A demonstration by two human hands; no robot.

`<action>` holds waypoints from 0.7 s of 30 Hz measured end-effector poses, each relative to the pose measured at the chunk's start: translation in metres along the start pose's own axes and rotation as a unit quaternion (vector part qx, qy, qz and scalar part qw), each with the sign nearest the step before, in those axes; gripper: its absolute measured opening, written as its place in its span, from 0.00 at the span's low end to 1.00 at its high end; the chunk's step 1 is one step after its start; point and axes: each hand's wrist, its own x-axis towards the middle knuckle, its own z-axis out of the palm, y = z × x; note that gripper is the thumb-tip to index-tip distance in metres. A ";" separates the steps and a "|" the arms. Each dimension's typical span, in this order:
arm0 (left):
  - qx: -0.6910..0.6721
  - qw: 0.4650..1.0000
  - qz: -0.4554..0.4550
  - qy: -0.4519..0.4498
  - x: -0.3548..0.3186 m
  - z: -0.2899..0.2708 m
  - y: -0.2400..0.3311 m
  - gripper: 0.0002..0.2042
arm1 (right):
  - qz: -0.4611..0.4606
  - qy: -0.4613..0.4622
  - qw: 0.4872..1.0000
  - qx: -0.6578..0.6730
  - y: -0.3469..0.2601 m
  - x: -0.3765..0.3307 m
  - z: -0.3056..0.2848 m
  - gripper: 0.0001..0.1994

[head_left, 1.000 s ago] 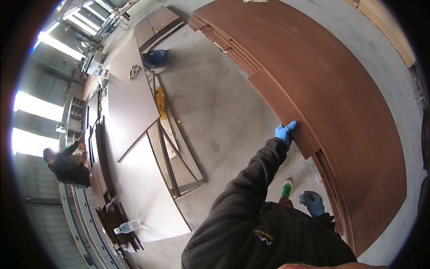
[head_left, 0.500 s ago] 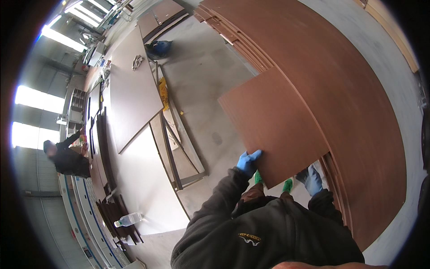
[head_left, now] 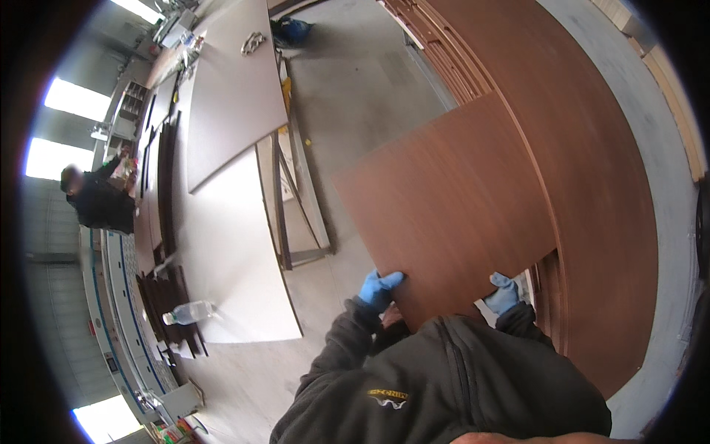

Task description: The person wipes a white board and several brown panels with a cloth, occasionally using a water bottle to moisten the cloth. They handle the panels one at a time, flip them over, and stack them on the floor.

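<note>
A brown wood-grain board (head_left: 451, 200) lies flat in front of me, its right side against the stack of larger brown panels (head_left: 584, 192). My left hand (head_left: 379, 290), in a blue glove, grips the board's left edge near the front corner, thumb on top and the other fingers partly hidden. My right hand (head_left: 503, 293), also gloved in blue, is closed on the board's near edge toward the right. The board's near end comes up close to my jacket.
To the left, a table on a metal frame (head_left: 307, 259) carries a white panel (head_left: 244, 259), a greyish panel (head_left: 237, 89) and a plastic bottle (head_left: 188, 312). Dark strips (head_left: 166, 185) lie beyond it. Another person (head_left: 103, 196) stands at far left. A blue bag (head_left: 293, 31) sits on the floor.
The board has come nearer to my body. My right hand, earlier beside the near edge, now holds that edge. My left hand still grips the left edge. The view has shifted.
</note>
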 end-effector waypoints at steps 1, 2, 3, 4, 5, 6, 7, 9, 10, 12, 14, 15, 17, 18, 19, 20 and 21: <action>0.003 1.000 0.011 -0.005 -0.002 0.000 -0.005 0.17 | 0.021 -0.026 0.998 0.060 -0.003 -0.001 -0.001 0.11; -0.021 1.000 0.019 -0.005 -0.006 -0.001 -0.010 0.17 | 0.053 -0.047 0.986 0.152 -0.006 -0.005 0.000 0.13; -0.035 0.999 0.012 0.012 -0.009 0.000 -0.015 0.16 | 0.088 -0.062 0.965 0.241 -0.010 -0.008 0.003 0.15; -0.031 0.999 0.021 0.031 -0.015 0.000 -0.020 0.17 | 0.142 -0.057 0.931 0.331 -0.014 -0.012 0.005 0.17; -0.035 0.998 0.031 0.036 -0.020 0.000 -0.025 0.17 | 0.178 -0.068 0.891 0.413 -0.018 -0.016 0.009 0.19; -0.052 0.997 0.038 0.040 -0.028 0.000 -0.031 0.17 | 0.200 -0.065 0.884 0.417 -0.021 -0.021 0.013 0.22; -0.034 0.998 0.040 0.042 -0.038 -0.002 -0.035 0.20 | 0.205 -0.080 0.883 0.414 -0.024 -0.026 0.016 0.23; -0.037 0.996 0.050 0.062 -0.061 -0.007 -0.051 0.23 | 0.210 -0.119 0.870 0.430 -0.025 -0.036 0.022 0.24; -0.046 0.995 0.065 0.063 -0.074 -0.011 -0.060 0.25 | 0.235 -0.097 0.882 0.397 -0.024 -0.042 0.026 0.24; -0.066 0.993 0.068 0.077 -0.100 -0.020 -0.081 0.28 | 0.288 -0.112 0.862 0.402 -0.020 -0.053 0.029 0.25; -0.085 0.987 0.096 0.096 -0.126 -0.031 -0.100 0.29 | 0.342 -0.129 0.849 0.382 -0.014 -0.066 0.035 0.29; -0.062 0.988 0.074 0.119 -0.142 -0.039 -0.107 0.29 | 0.378 -0.135 0.831 0.384 -0.010 -0.072 0.039 0.31; -0.031 0.987 0.026 0.155 -0.172 -0.057 -0.112 0.30 | 0.385 -0.154 0.835 0.361 -0.004 -0.084 0.053 0.33; -0.063 0.987 0.070 0.133 -0.185 -0.062 -0.114 0.29 | 0.367 -0.198 0.828 0.374 0.000 -0.089 0.063 0.31; -0.092 0.982 0.093 0.133 -0.201 -0.063 -0.120 0.29 | 0.372 -0.175 0.846 0.340 0.002 -0.091 0.076 0.28; -0.131 0.977 0.118 0.122 -0.221 -0.064 -0.127 0.29 | 0.361 -0.182 0.854 0.326 0.004 -0.097 0.088 0.23; -0.133 0.973 0.126 0.139 -0.233 -0.069 -0.126 0.29 | 0.349 -0.188 0.863 0.313 0.005 -0.100 0.102 0.18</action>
